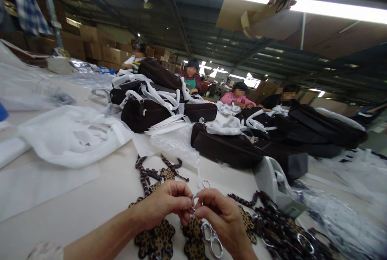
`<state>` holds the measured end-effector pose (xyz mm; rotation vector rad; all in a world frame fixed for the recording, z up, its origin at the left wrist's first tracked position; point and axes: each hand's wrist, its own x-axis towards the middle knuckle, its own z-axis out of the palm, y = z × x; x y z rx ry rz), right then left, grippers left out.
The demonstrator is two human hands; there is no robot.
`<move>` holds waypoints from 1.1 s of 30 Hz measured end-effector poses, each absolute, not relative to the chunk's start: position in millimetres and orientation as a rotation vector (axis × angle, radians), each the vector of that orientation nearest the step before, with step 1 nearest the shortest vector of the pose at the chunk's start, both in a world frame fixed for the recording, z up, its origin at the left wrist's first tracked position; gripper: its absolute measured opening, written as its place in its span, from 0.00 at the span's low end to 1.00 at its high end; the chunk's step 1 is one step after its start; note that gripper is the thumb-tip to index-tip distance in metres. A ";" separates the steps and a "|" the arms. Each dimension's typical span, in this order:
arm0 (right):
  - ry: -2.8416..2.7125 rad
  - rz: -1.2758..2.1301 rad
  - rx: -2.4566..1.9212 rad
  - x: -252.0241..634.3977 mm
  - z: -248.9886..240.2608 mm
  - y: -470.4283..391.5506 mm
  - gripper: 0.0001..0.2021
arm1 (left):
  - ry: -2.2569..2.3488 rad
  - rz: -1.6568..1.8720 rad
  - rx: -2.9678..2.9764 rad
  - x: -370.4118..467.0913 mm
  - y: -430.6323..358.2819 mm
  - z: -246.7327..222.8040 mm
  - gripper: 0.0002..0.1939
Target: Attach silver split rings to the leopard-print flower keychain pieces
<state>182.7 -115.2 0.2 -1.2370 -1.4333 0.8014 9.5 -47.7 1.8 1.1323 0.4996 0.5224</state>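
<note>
At the lower middle, my left hand (169, 203) and my right hand (222, 215) meet fingertip to fingertip. Between their pinched fingers is a small silver metal ring (194, 200), partly covered by the fingertips. Leopard-print charms (155, 240) lie on the table under and left of my left hand, with dark patterned straps (143, 173) beyond them. Silver ring clasps (211, 238) hang or lie just below, beside my right hand. To the right is a heap of dark straps with rings (278, 227).
Dark bags (226, 145) with white-wrapped straps are piled across the table (117, 187). A white tape dispenser (272, 179) stands at right. Clear plastic (347, 215) lies at far right, white wrapping (75, 135) at left. Several people sit or stand beyond the bags.
</note>
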 end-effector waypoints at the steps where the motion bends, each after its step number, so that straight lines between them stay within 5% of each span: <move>1: -1.441 0.800 -1.242 182.8 0.3 -115.3 0.06 | 0.508 0.520 1.166 8.1 -45.1 3.3 0.12; 9: -1.195 0.909 -1.134 189.7 5.9 -119.5 0.05 | 0.849 0.884 1.467 -20.0 2.4 5.8 0.08; 20: -1.150 0.893 -1.121 203.9 7.8 -117.1 0.08 | 0.833 0.592 2.223 -4.5 -29.8 2.2 0.09; 23: -1.188 0.897 -1.119 202.7 8.6 -116.9 0.08 | 0.620 0.428 2.354 12.9 -56.3 -3.2 0.18; 33: -1.189 0.954 -1.105 200.7 6.7 -115.5 0.09 | 0.887 0.389 2.248 9.3 -49.1 -13.6 0.18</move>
